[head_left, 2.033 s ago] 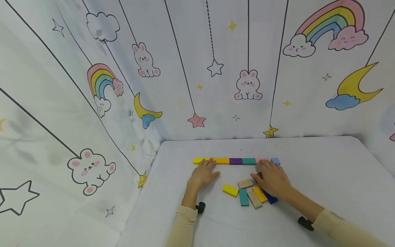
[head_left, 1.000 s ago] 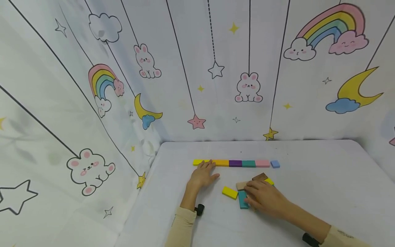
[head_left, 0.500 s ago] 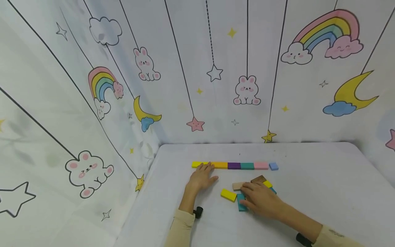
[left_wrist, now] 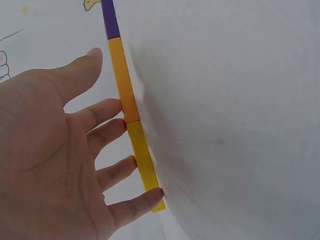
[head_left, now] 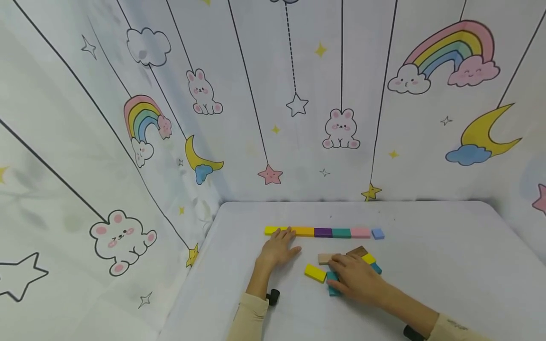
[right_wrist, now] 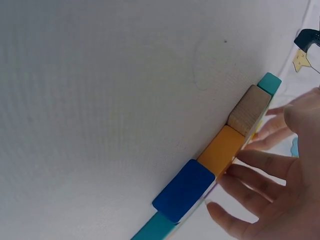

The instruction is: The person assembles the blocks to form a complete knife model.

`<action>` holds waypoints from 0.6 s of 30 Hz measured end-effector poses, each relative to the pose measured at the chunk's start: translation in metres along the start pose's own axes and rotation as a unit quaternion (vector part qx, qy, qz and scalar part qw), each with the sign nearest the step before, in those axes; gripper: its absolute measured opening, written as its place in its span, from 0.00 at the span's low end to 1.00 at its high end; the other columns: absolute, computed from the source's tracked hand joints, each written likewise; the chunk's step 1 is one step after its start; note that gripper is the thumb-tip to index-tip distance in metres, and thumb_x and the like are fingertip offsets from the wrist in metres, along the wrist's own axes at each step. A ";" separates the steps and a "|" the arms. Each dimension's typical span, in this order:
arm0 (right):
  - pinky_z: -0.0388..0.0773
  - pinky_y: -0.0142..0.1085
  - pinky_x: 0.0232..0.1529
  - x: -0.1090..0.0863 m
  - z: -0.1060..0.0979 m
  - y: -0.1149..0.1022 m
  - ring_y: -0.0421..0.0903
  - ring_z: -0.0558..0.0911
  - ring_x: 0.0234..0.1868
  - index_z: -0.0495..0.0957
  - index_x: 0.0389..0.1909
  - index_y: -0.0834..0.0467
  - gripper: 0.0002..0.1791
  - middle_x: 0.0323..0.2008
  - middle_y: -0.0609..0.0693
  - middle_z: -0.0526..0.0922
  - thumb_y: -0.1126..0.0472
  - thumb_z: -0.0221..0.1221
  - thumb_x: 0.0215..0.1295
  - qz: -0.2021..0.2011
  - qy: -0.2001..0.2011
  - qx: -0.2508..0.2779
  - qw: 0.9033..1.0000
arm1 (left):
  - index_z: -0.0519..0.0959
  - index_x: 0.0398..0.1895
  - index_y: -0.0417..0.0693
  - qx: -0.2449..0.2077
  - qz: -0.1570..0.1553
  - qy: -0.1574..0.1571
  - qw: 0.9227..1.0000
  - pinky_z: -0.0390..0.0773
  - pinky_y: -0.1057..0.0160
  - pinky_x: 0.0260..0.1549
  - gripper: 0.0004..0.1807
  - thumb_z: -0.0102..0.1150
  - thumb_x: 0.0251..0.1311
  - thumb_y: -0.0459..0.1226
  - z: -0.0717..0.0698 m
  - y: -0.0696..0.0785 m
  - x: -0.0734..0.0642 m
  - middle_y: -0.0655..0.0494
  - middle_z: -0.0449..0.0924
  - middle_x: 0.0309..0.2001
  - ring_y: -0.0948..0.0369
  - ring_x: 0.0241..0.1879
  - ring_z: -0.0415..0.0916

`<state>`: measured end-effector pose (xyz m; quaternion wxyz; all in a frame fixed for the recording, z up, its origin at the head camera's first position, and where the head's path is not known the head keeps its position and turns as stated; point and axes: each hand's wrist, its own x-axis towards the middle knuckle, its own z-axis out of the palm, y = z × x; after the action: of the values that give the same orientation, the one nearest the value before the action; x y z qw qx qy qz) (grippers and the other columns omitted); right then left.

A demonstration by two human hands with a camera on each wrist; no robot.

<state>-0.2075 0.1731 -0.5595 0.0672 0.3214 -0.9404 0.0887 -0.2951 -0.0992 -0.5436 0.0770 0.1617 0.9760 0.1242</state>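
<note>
My left hand (head_left: pixel 277 247) rests at the left part of a row of coloured blocks, fingers extended. In the left wrist view its fingertips touch the yellow block (left_wrist: pixel 142 152) and the orange block (left_wrist: pixel 124 82). Purple (head_left: pixel 323 233), green (head_left: pixel 341 233) and pink (head_left: pixel 360 233) blocks continue the row. My right hand (head_left: pixel 358 277) lies over a loose group of blocks and hides part of it. Its fingers touch a pale wooden block (head_left: pixel 324 259). In the right wrist view, the fingers lie beside an orange block (right_wrist: pixel 221 151) and a dark blue block (right_wrist: pixel 184 191).
A small light-blue block (head_left: pixel 377 233) stands just off the row's right end. Around my right hand lie a yellow block (head_left: pixel 315 273), a teal block (head_left: pixel 333 288), a brown block (head_left: pixel 356 251) and another yellow block (head_left: pixel 368 258). A patterned curtain (head_left: pixel 239 118) rises behind the white table (head_left: pixel 448 265).
My right hand has left the pink block at the row's right end and come back over the loose blocks. The pale wooden block has slid slightly left. My left hand stays put.
</note>
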 end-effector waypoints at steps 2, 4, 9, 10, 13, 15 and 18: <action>0.77 0.56 0.64 0.001 0.000 -0.001 0.51 0.81 0.58 0.82 0.61 0.60 0.32 0.59 0.54 0.82 0.36 0.58 0.75 0.001 0.001 -0.001 1.000 | 0.65 0.80 0.55 0.001 0.001 0.000 1.000 0.65 0.37 0.72 0.36 0.53 0.76 0.58 0.000 0.000 0.000 0.55 0.58 0.82 0.46 0.81 0.53; 0.78 0.56 0.64 0.003 0.002 -0.001 0.51 0.81 0.57 0.82 0.61 0.59 0.32 0.59 0.54 0.82 0.36 0.57 0.75 0.002 0.003 0.000 1.000 | 0.65 0.80 0.54 0.001 0.002 0.002 1.000 0.66 0.37 0.72 0.36 0.53 0.75 0.58 -0.001 0.001 0.000 0.54 0.58 0.81 0.45 0.80 0.53; 0.78 0.58 0.63 0.007 0.003 -0.002 0.52 0.81 0.57 0.81 0.62 0.59 0.33 0.60 0.54 0.81 0.35 0.58 0.74 0.009 -0.004 -0.005 1.000 | 0.65 0.80 0.54 0.005 0.004 0.005 1.000 0.65 0.38 0.72 0.36 0.53 0.75 0.57 -0.001 0.001 0.000 0.53 0.58 0.81 0.45 0.80 0.53; 0.78 0.59 0.63 0.008 0.004 -0.002 0.53 0.81 0.58 0.81 0.62 0.59 0.33 0.60 0.54 0.81 0.35 0.59 0.73 0.010 -0.007 -0.007 1.000 | 0.65 0.80 0.54 0.006 0.005 0.007 1.000 0.66 0.38 0.72 0.36 0.54 0.75 0.57 -0.001 0.001 0.000 0.53 0.58 0.81 0.45 0.80 0.53; 0.77 0.60 0.63 0.010 0.005 -0.002 0.54 0.81 0.59 0.81 0.63 0.59 0.34 0.61 0.54 0.81 0.35 0.58 0.73 0.012 -0.012 -0.009 1.000 | 0.65 0.80 0.54 0.010 0.007 0.008 1.000 0.66 0.38 0.72 0.36 0.54 0.75 0.58 0.000 0.001 0.000 0.54 0.58 0.81 0.45 0.80 0.53; 0.77 0.59 0.64 0.011 0.007 -0.002 0.54 0.81 0.60 0.81 0.64 0.58 0.34 0.61 0.54 0.81 0.34 0.58 0.73 0.012 -0.014 -0.009 1.000 | 0.64 0.80 0.55 0.014 0.006 0.007 1.000 0.67 0.39 0.71 0.36 0.53 0.75 0.58 0.000 0.001 0.001 0.54 0.58 0.82 0.45 0.80 0.53; 0.77 0.58 0.64 0.012 0.008 -0.002 0.53 0.81 0.60 0.80 0.64 0.58 0.34 0.62 0.54 0.80 0.34 0.58 0.73 0.014 -0.013 -0.009 1.000 | 0.65 0.80 0.55 0.017 0.006 0.008 1.000 0.67 0.39 0.71 0.36 0.53 0.75 0.58 0.002 0.001 0.001 0.55 0.58 0.82 0.45 0.80 0.53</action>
<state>-0.2163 0.1626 -0.5645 0.0568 0.3089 -0.9463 0.0766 -0.2954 -0.0978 -0.5451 0.0661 0.1674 0.9776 0.1091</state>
